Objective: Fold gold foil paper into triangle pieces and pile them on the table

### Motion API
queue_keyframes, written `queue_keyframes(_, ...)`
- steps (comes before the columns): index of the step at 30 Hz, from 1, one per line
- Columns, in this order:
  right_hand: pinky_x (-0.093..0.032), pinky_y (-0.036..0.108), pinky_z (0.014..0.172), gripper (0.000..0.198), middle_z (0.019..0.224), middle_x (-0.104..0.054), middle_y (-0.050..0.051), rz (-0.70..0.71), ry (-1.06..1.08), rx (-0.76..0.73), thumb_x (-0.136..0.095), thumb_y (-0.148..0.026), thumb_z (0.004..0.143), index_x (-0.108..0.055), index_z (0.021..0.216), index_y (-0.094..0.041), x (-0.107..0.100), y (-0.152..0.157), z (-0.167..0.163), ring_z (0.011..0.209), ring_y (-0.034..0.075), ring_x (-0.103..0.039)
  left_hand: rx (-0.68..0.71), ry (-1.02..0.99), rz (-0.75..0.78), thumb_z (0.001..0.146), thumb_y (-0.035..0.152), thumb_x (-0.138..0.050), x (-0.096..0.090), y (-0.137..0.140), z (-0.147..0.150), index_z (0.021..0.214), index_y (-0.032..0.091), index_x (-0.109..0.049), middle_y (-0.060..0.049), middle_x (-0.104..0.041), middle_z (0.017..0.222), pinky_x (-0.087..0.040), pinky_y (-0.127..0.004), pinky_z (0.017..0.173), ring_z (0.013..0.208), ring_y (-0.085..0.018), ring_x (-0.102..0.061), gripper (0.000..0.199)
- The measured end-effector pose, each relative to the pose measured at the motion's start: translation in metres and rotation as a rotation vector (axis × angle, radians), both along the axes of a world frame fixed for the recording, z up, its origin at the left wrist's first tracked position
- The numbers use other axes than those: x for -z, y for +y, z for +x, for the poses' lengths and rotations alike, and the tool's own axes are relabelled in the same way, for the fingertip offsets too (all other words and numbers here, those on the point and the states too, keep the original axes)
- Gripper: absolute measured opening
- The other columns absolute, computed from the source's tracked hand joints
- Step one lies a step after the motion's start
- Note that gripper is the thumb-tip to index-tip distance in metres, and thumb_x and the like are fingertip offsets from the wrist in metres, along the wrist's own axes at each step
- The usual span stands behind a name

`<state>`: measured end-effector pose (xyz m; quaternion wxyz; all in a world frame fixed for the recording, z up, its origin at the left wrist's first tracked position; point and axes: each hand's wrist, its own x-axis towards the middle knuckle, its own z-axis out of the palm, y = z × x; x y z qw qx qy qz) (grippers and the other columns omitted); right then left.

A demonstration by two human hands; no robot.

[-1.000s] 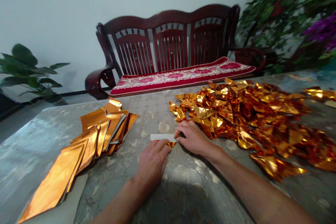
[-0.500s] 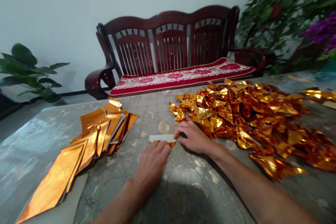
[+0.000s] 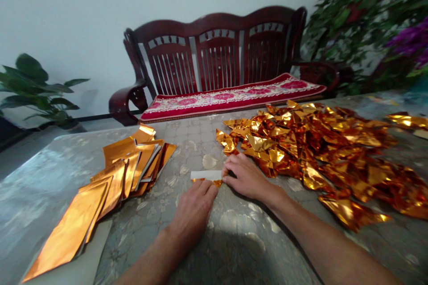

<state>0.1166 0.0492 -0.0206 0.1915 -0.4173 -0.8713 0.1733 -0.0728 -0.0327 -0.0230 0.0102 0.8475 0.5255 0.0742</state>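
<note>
Left hand point(image 3: 196, 202) and right hand point(image 3: 245, 177) rest on the tabletop point(image 3: 192, 136) at a small folded paper point(image 3: 204, 175), which lies just below the middle of the view and is the centre of the clock for all that follows. The left hand, at 7 o'clock, is palm down with its fingers side by side, bent onto the near edge; its thumb is hidden, so whether it grips cannot be told. The right hand, at 3 o'clock, has thumb and forefinger curled together, pinching the right end. The paper shows a white strip on its far side and a narrow gold band on its near side, partly covered by the left fingers. From 9 toward 8 o'clock spreads a fanned stack of gold sheets point(image 3: 115, 187), and a pale sheet point(image 3: 88, 254) sticks out beneath its near end. Between 2 and 3 o'clock sits a wide heap of folded gold pieces point(image 3: 310, 142), near the right hand. Beyond the tabletop, a dark wooden bench point(image 3: 217, 24) with a red patterned cover point(image 3: 234, 96) stands at 12 o'clock, a leafy plant point(image 3: 36, 91) at 10, and purple flowers point(image 3: 409, 42) at 2.
</note>
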Motion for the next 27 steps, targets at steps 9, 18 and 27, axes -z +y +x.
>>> queue_keyframes(9,-0.036,0.033,0.078,0.009,0.092,-0.061,0.004,0.088,-0.114,0.094,-0.063,-0.023,0.088,-0.062,0.079,-0.021,0.0,-0.008,-0.009,0.091,0.021,-0.048,0.059,0.022,0.069,0.092,0.009,-0.054,0.006,-0.008,-0.001,0.115,0.016,-0.064,-0.01,-0.068,0.115,-0.055,-0.038,0.086,0.1,-0.024,-0.061,0.025)
queue_keyframes(18,-0.036,0.035,0.081,0.004,0.098,-0.06,0.006,0.116,-0.136,0.171,-0.061,-0.022,0.09,-0.062,0.086,-0.021,0.002,-0.013,-0.015,0.093,0.023,-0.049,0.057,-0.072,0.121,0.092,0.013,-0.053,0.009,-0.011,-0.003,0.119,0.017,-0.064,-0.009,-0.07,0.117,-0.054,-0.041,0.094,0.104,-0.024,-0.064,0.03)
queue_keyframes(27,-0.04,0.032,0.085,0.006,0.095,-0.06,0.004,0.157,0.04,0.036,-0.061,-0.021,0.093,-0.062,0.087,-0.021,0.005,-0.023,-0.012,0.098,0.021,-0.05,0.07,-0.144,0.111,0.092,0.02,-0.057,0.009,-0.018,-0.005,0.129,0.016,-0.059,-0.009,-0.066,0.131,-0.051,-0.04,0.104,0.118,-0.024,-0.062,0.037)
